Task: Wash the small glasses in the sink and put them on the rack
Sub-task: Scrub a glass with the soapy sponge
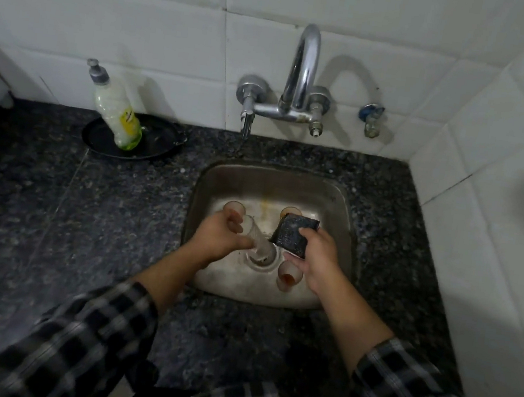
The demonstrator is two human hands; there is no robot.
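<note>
My left hand [221,234] grips a small clear glass [258,241], tilted over the drain of the steel sink [337,201]. My right hand [316,255] holds a dark scrub sponge [294,234] just right of that glass, its edge close to the glass's side. Three more small glasses stand in the basin: one at the back left [234,208], one at the back right [289,212] partly behind the sponge, and one at the front right [289,275] with reddish-brown residue inside. No rack is in view.
A chrome wall tap [302,70] arches over the sink; no water stream is visible. On the dark granite counter [102,210] to the left, a dish soap bottle [117,109] leans in a black pan [157,144]. A white tiled wall closes the right side.
</note>
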